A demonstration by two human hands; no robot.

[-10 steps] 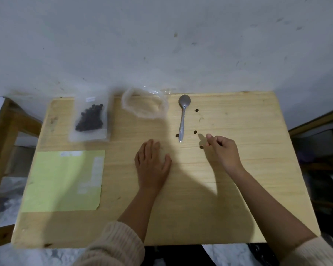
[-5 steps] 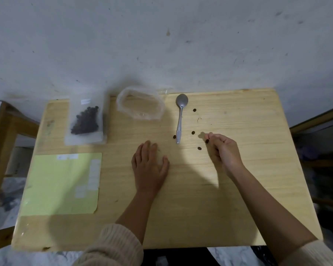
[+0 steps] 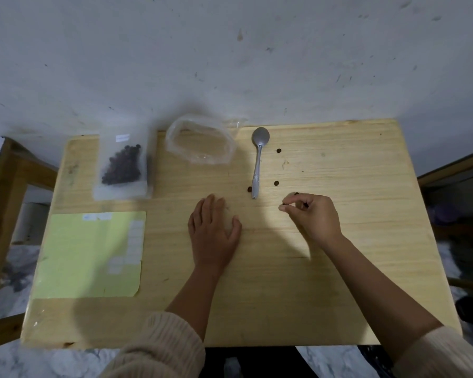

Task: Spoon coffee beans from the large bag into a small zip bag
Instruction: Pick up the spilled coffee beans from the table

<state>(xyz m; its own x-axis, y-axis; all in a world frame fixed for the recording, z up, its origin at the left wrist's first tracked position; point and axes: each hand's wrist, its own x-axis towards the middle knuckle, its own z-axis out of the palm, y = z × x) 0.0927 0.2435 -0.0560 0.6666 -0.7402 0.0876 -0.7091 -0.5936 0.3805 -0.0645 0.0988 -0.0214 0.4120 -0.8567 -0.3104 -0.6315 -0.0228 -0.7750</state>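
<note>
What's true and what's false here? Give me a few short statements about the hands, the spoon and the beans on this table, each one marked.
1. The silver metal spoon lies on the light wooden table, in neither hand. True.
2. The left hand grips the spoon. False: it rests flat on the table, fingers straight.
3. The right hand pinches a small dark coffee bean. True.
4. The small clear plastic zip bag is empty. False: it holds a heap of dark beans.
5. No beans lie loose on the table. False: three loose beans lie near the spoon.
</note>
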